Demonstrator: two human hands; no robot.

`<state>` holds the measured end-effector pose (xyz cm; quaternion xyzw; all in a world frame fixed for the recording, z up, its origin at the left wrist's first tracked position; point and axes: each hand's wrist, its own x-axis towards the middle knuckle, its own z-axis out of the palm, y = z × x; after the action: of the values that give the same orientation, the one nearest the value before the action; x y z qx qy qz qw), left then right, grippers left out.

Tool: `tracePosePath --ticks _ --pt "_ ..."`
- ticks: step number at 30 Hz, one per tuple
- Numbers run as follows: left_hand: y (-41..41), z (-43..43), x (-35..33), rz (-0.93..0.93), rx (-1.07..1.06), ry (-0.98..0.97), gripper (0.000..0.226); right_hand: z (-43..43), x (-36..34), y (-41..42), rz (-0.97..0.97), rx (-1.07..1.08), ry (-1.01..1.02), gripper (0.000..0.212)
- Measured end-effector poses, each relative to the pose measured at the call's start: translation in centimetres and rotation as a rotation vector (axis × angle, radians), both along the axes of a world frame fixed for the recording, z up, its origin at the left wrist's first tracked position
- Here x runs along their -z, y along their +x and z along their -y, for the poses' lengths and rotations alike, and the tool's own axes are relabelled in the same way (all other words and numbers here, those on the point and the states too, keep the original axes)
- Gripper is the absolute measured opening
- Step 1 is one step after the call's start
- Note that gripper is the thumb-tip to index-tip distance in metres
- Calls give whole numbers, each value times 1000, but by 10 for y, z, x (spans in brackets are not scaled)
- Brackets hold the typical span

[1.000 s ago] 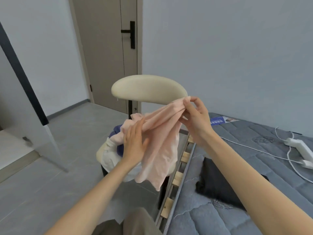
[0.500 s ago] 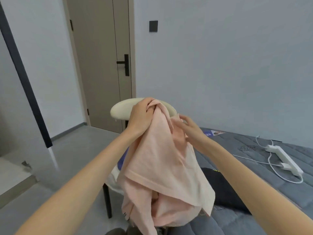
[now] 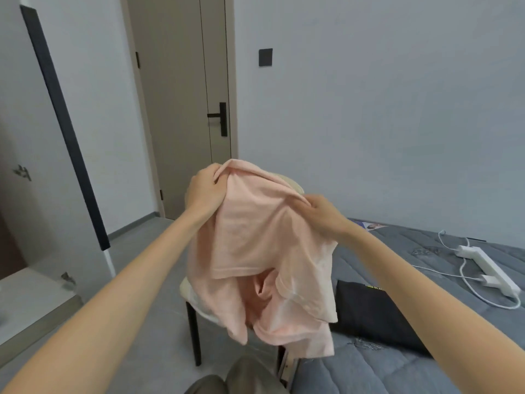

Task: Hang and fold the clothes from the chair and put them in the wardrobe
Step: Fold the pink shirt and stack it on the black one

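Observation:
A light pink shirt [image 3: 255,245] hangs in the air in front of me, bunched and drooping. My left hand [image 3: 203,191] grips its top edge at the upper left. My right hand [image 3: 319,213] pinches the fabric at the upper right, a little lower. Behind and below the shirt stands the cream chair [image 3: 189,291] with black legs; most of it and any clothes on it are hidden by the shirt. The open wardrobe [image 3: 42,166] with a black door edge is at the left.
A grey mattress [image 3: 426,359] lies at the right with a folded black garment [image 3: 375,317], a white power strip [image 3: 483,268] and its cable. A beige closed door [image 3: 181,109] stands behind the chair. Grey floor [image 3: 136,274] spreads between chair and wardrobe.
The pink shirt was lifted off the chair and raised. My left hand moved from its lower part to its top edge; my right hand keeps its pinch and spreads the fabric rightward.

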<state>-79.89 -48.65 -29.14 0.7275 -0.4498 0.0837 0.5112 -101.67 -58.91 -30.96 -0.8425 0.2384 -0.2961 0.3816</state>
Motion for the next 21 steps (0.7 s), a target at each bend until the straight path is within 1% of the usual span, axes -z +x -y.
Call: tracePosePath --ticks 3,5,7,9,10,11,12,13,14,15,16,17,18,19,20,21 --pt "7 5 10 88 -13 92 18 -6 -26 3 156 68 248 38" --pt "0 6 18 108 -13 133 24 -5 -40 3 233 123 370 36" --pt "-16 6 27 97 57 142 30 -2 -51 1 285 179 423 37" --pt "-36 8 32 102 186 109 31 2 -58 -3 316 248 432 37" --pt "-47 8 31 56 286 97 31 5 -61 -6 325 283 428 36" --pt "-58 8 29 -39 407 118 32 9 -62 -8 342 311 429 35" --pt "-68 8 25 -179 536 165 40 13 -63 -11 372 327 442 33" --pt "-76 9 24 -304 646 238 52 17 -64 -13 410 337 459 31" --pt "-84 9 23 -341 722 322 64 21 -64 -15 450 340 478 28" --pt "-91 11 24 -290 759 388 70 24 -64 -16 489 332 502 24" --pt "-95 15 29 -193 756 423 67 27 -65 -18 522 320 526 19" --pt "-98 21 34 -105 731 405 58 30 -64 -20 549 315 540 16" --pt "-99 25 38 -55 696 361 41 34 -63 -23 559 325 540 15" --pt "-100 29 40 -51 671 321 24 39 -62 -27 561 351 534 15" --pt "-99 33 42 -61 664 295 16 45 -61 -32 557 384 530 15" --pt "-99 37 42 -78 675 294 18 50 -59 -38 559 418 538 15"
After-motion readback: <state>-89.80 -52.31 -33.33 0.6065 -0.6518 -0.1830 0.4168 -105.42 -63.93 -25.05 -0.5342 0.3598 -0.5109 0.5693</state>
